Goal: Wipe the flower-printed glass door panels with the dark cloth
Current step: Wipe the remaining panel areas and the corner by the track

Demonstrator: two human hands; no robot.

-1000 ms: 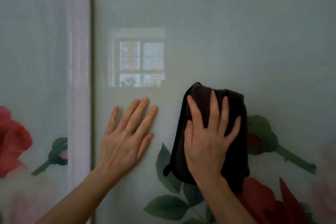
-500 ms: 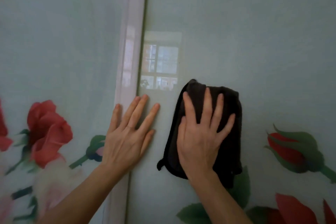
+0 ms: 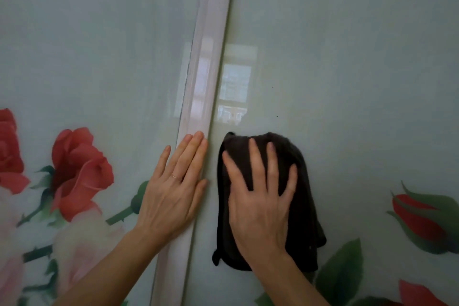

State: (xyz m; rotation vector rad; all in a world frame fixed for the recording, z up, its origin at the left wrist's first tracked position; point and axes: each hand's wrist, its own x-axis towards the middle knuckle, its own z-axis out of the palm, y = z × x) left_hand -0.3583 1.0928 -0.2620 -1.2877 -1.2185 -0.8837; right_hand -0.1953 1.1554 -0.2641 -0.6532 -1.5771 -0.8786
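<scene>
Two pale green glass door panels printed with red roses fill the view: the left panel [image 3: 99,57] and the right panel [image 3: 360,69]. A dark cloth [image 3: 303,181] lies flat against the right panel, close to the frame. My right hand [image 3: 260,196] presses on it with fingers spread and straight. My left hand [image 3: 173,191] rests flat with straight fingers across the pale frame strip and the edge of the left panel, a thin ring on one finger.
A pale pink vertical frame strip [image 3: 211,45] separates the two panels. A window's reflection [image 3: 233,87] shines on the right panel just above the cloth. Printed roses [image 3: 79,171] sit low on the left panel and a rosebud [image 3: 419,221] low right.
Both hands and the cloth have moved left across the right panel toward the frame strip. My left hand now lies over the strip instead of on the right panel's glass.
</scene>
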